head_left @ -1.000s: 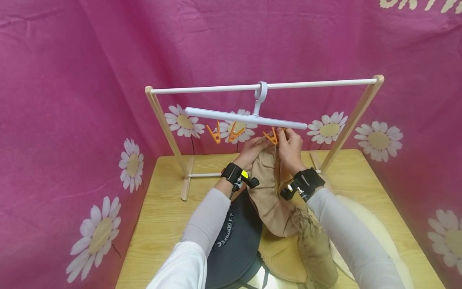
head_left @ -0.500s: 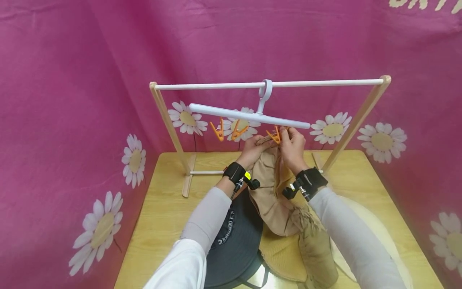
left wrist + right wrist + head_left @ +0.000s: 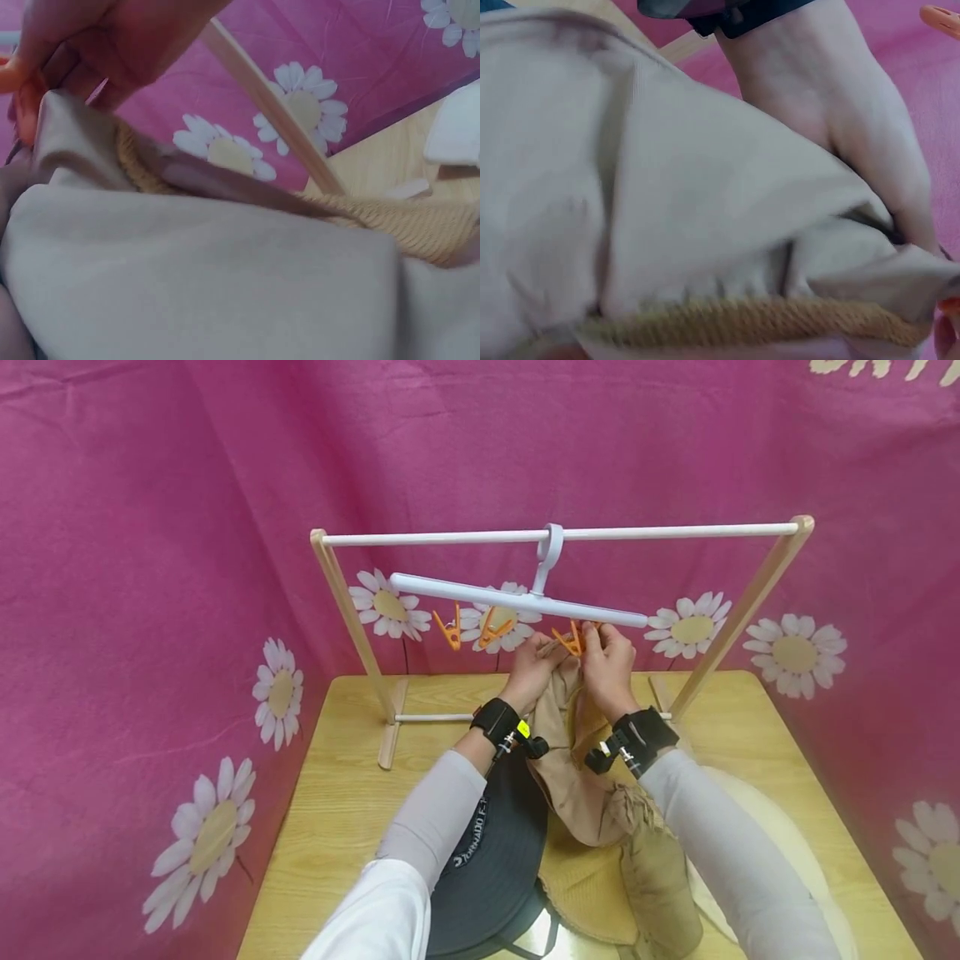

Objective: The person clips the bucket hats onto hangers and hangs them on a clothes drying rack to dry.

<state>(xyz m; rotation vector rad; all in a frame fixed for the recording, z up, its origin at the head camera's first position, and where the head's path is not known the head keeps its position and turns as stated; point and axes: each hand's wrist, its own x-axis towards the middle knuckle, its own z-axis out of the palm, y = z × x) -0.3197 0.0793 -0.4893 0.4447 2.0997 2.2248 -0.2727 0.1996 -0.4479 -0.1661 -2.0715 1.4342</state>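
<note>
A beige cloth hat (image 3: 558,768) with a woven straw-like yellow side hangs from both hands below a white hanger (image 3: 487,594). My left hand (image 3: 529,673) grips the hat's upper edge, its fingertips partly hidden by cloth. Close beside it, my right hand (image 3: 609,665) pinches an orange clip (image 3: 573,641) under the hanger's lower right end. In the left wrist view, the right thumb and fingers bear on orange plastic (image 3: 28,105) right at the cloth's corner. Beige cloth (image 3: 697,180) fills much of the right wrist view, hiding the left fingers.
The hanger tilts on a white rod (image 3: 675,532) between wooden posts. Two more orange clips (image 3: 449,631) hang at its left. A dark brimmed hat (image 3: 495,877), a yellow woven piece (image 3: 588,893), a khaki gathered cloth bundle (image 3: 660,885) and a cream round item (image 3: 780,835) lie on the table.
My left hand and wrist have shifted slightly right, bunching the beige cloth closer to the right hand. The right hand stays at the clip, nearly still.
</note>
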